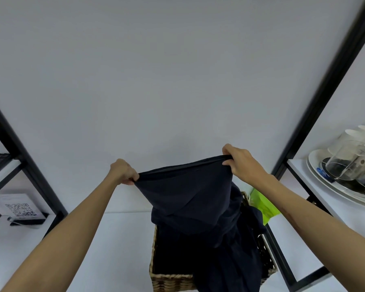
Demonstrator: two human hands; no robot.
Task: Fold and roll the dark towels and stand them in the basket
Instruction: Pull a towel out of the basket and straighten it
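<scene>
Both sets of fingers are curled tight on the top hem of a dark towel (pixel 188 192): the left hand (pixel 123 171) bunches one corner in its fist, the right hand (pixel 239 160) pinches the other corner between thumb and fingers. The towel hangs stretched between them, above a wicker basket (pixel 171 280) on the white table (pixel 114 249), with more dark cloth (pixel 236 260) spilling over the basket's right side. At left, a card with a QR code (pixel 19 208); its print is too small to read. At right, a clear glass dome (pixel 354 163) sits on white plates (pixel 316 163).
</scene>
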